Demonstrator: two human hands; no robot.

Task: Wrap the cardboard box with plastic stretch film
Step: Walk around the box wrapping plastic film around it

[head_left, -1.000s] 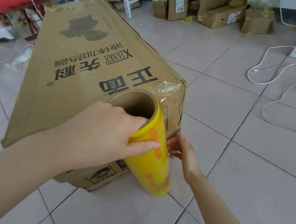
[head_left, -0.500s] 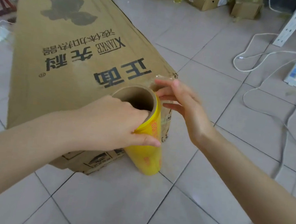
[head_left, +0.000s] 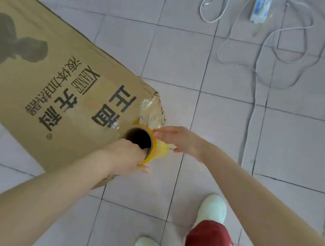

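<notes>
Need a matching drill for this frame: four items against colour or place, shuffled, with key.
Items:
1. film roll
2. cardboard box
3. power strip
4. shoes

Descriptions:
a. white, on the tiles at the bottom of the view
b. brown with black print
c. white and blue, at the top of the view
d. yellow, upright at the box's corner

Pairs: 1-d, 2-b, 3-c, 4-a

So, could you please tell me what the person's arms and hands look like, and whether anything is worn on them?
The left forearm and right forearm are bare for all their visible length, with no sleeve in view. The left grip and right grip are ungloved bare hands. No watch or bracelet shows at either wrist, and no ring on the visible fingers.
</notes>
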